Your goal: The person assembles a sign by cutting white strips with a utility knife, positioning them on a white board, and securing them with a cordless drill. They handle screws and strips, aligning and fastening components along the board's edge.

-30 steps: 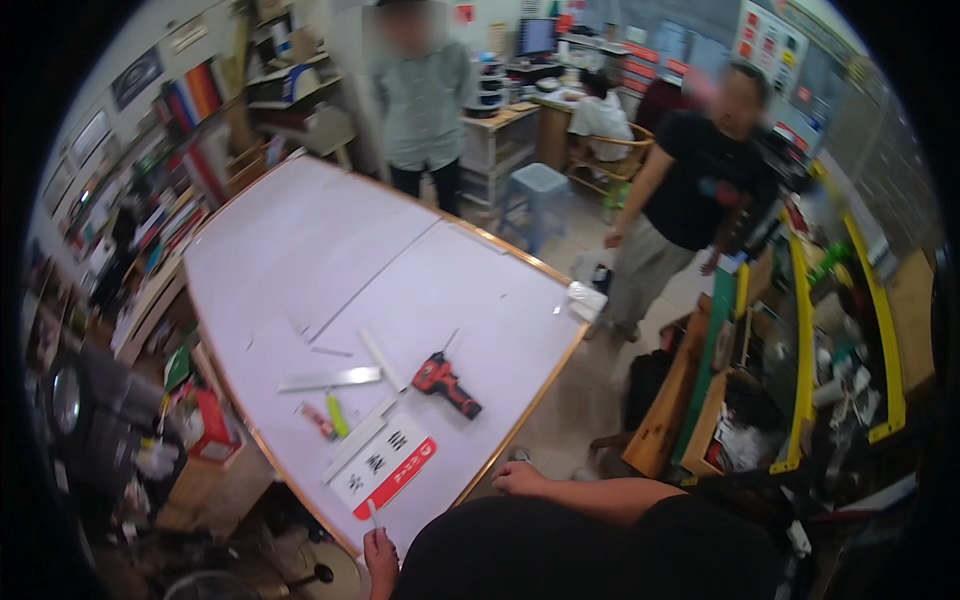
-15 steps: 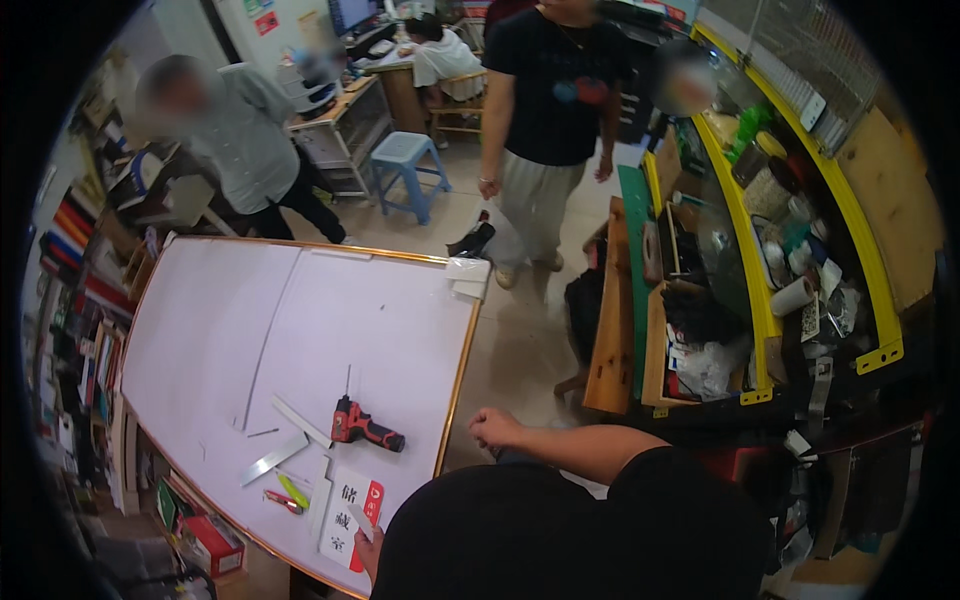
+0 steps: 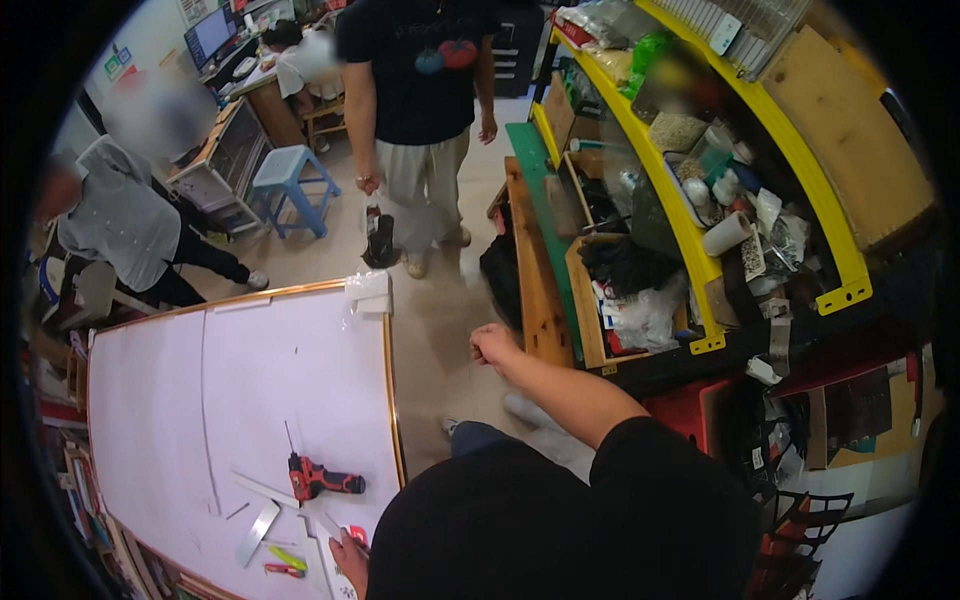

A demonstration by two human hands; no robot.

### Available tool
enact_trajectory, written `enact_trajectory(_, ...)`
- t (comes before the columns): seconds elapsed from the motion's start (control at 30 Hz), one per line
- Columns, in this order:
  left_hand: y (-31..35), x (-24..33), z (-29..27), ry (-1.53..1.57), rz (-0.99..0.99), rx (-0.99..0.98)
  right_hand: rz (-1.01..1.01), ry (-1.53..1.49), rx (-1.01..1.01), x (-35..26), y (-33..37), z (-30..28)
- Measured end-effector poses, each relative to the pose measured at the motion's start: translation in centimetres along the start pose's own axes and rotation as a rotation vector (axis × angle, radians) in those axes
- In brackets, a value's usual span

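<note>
My left hand (image 3: 350, 562) is low at the near edge of the white-topped table (image 3: 300, 390), fingers closed on a thin pale strip (image 3: 328, 524). Under and beside it lies a white-and-red sign (image 3: 357, 534), mostly hidden by the hand and my body. My right hand (image 3: 490, 345) is held out over the floor, its fingers curled in a loose fist with nothing showing in it. On the table near my left hand are a red-and-black cordless drill (image 3: 320, 478), a metal plate (image 3: 258, 533), a yellow-green tool (image 3: 287, 557), a red cutter (image 3: 284, 570) and pale strips (image 3: 265, 488).
A person in a black T-shirt (image 3: 420, 90) stands ahead, holding a bag (image 3: 380, 240); another in a grey shirt (image 3: 125, 215) is at left. A blue stool (image 3: 296, 185) stands behind the table. Yellow-framed shelves (image 3: 700, 235) full of goods and a wooden board (image 3: 540, 260) line the right.
My view has swung right and the table has shifted left and down in it. My right arm now reaches further forward. The left hand still grips the pale strip and covers more of the sign.
</note>
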State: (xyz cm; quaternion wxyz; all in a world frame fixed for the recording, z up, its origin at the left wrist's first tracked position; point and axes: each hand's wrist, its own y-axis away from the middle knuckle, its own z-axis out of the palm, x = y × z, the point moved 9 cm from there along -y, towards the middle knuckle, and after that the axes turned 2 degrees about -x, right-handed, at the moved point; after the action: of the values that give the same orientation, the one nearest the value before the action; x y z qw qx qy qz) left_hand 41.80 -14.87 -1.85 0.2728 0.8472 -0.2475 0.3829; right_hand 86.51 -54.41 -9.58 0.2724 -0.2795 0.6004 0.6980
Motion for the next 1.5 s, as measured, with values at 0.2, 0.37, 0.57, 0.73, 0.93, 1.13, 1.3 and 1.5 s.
enact_trajectory(0.2,-3.3,5.9,3.9,0.713,-0.254,-0.092,0.007,-0.113,-0.074,-1.7,-0.1,-0.3)
enact_trajectory(0.37,-9.3,12.7,7.5,0.543,-0.224,-0.118,-0.051,-0.279,-0.125,-5.7,-5.9,-1.3)
enact_trajectory(0.57,-16.5,16.7,14.3,0.591,-0.481,-0.016,-0.180,-0.540,-0.274,-16.5,-15.5,-5.3)
enact_trajectory(0.73,-21.4,26.0,20.2,0.631,-0.409,-0.107,-0.156,-0.519,-0.357,-24.7,-21.2,-5.9)
enact_trajectory(0.93,-23.4,30.8,22.4,0.612,-0.337,-0.132,-0.121,-0.484,-0.439,-29.0,-25.4,-2.7)
enact_trajectory(1.13,-23.0,29.2,21.8,0.636,-0.418,-0.061,-0.074,-0.453,-0.486,-30.2,-26.9,-0.1)
enact_trajectory(1.3,-22.0,28.5,21.8,0.679,-0.460,-0.014,-0.047,-0.419,-0.542,-30.5,-27.7,1.9)
enact_trajectory(1.5,-20.8,26.6,21.2,0.638,-0.534,0.085,-0.080,-0.427,-0.594,-30.2,-29.1,3.3)
